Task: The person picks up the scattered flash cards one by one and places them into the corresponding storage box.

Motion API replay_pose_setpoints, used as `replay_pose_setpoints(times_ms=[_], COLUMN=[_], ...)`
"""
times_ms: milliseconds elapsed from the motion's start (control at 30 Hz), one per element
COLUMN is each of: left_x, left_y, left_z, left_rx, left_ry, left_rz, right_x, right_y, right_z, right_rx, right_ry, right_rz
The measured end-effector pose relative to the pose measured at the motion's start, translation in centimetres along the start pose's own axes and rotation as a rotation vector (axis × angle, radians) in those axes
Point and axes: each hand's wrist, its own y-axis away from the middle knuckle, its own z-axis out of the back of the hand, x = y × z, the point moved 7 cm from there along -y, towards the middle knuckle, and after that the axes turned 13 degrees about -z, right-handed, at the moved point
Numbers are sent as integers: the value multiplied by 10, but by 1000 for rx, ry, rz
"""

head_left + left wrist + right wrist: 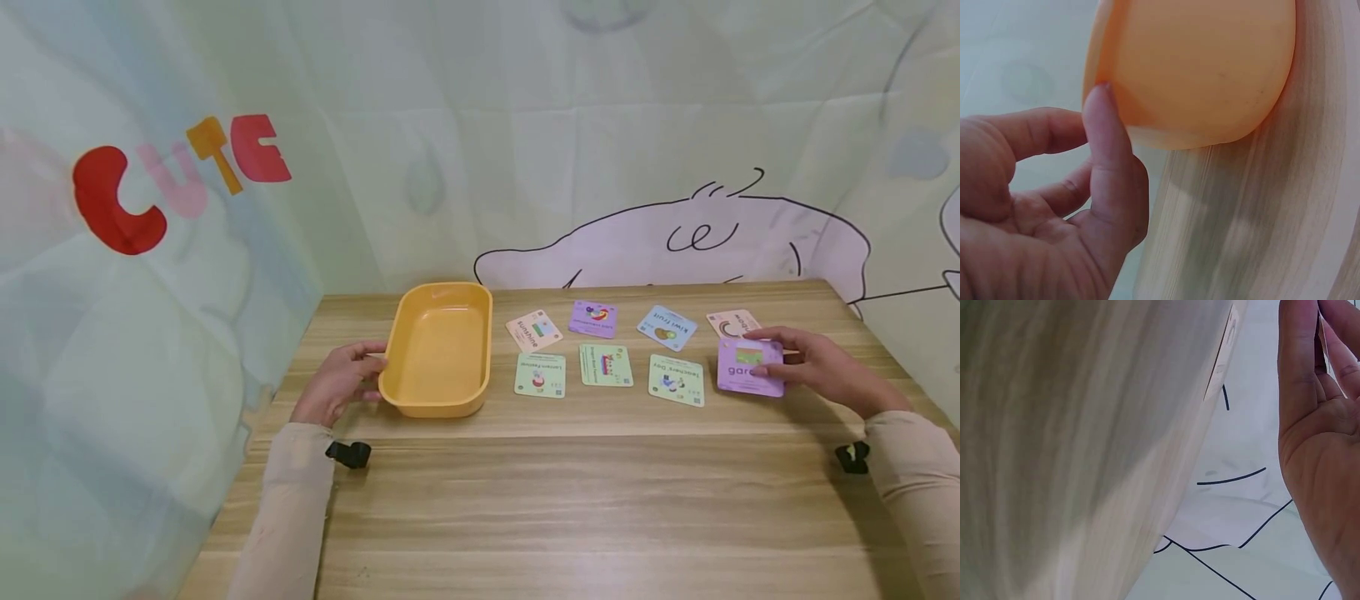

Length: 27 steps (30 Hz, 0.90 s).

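Note:
A yellow plastic tray (pixel 450 350) stands on the left part of the table with nothing in it. My left hand (pixel 345 379) pinches its near left rim; the left wrist view shows the thumb (pixel 1107 125) inside the wall and the index finger outside. On the right, my right hand (pixel 817 367) pinches a purple card (pixel 738 379) lettered "gar...", the thumb on its face hiding the rest of the word. This card partly covers a pale pink card (pixel 731 322) behind it. Only an edge of the held card shows between the fingers in the right wrist view.
More picture cards lie in two rough rows: sunshine (pixel 534 331), a purple one (pixel 593 319), kiwi fruit (pixel 667 327), Lantern Festival (pixel 540 376), Dragon Boat Festival (pixel 606 365) and Teachers' Day (pixel 677 380). A printed curtain (pixel 525 167) hangs behind the wooden table (pixel 570 517).

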Motion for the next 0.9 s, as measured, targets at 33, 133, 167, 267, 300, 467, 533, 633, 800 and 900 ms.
replay_pose_setpoints(times_ms=[33, 133, 167, 267, 300, 467, 533, 633, 800, 900], left_x=[0, 1, 1, 1, 1, 1, 1, 1, 1, 2], left_y=[0, -1, -1, -1, -1, -1, -1, -1, -1, -1], left_z=[0, 0, 0, 0, 0, 0, 0, 1, 0, 1], left_rx=[1, 4, 4, 4, 3, 0, -4, -8, -5, -9], left_ry=[2, 6, 7, 9, 10, 17, 16, 13, 12, 18], left_rz=[-1, -2, -2, -3, -2, -3, 0, 1, 0, 4], right_x=[0, 2, 2, 3, 4, 5, 6, 8, 12, 14], right_y=[0, 2, 2, 2, 2, 1, 0, 0, -2, -3], right_z=[0, 1, 1, 1, 1, 1, 1, 0, 0, 0], right_rx=[-1, 1, 1, 8, 8, 14, 17, 25, 34, 27], right_ry=[2, -8, -12, -25, -25, -35, -41, -62, -86, -65], right_rz=[-5, -12, -14, -18, -17, -9, -7, -10, -3, -4])
